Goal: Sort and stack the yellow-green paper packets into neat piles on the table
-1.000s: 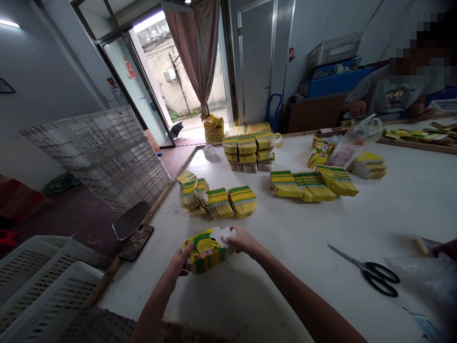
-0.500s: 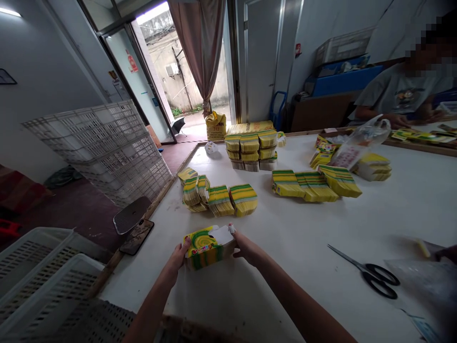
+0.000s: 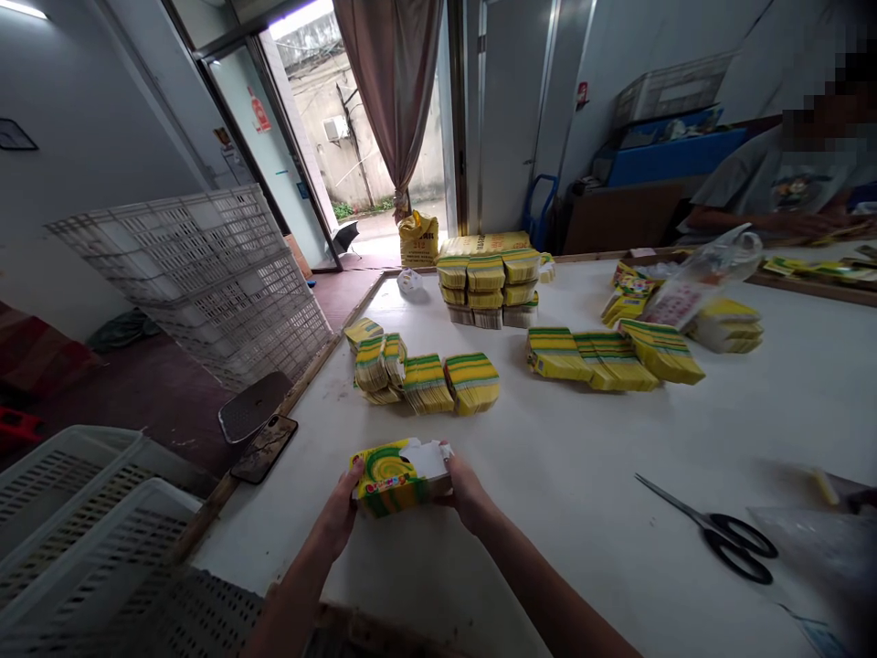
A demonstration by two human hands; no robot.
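Note:
A bundle of flat yellow-and-green printed cartons, with a white part on top at its right, sits low over the near side of the table. My left hand is closed on its left end, thumb on the top edge. My right hand grips the right end, its fingers partly hidden behind the bundle. Just beyond lies a row of similar carton stacks. Another row of carton stacks lies farther right.
Black-handled scissors and a clear plastic bag lie at the right. A phone rests at the left table edge, near white crates. More piled cartons stand at the back. A co-worker sits at far right.
My right hand has shifted slightly lower along the bundle's right end, its thumb now nearer the top edge. Both hands keep hold. The view has shifted slightly.

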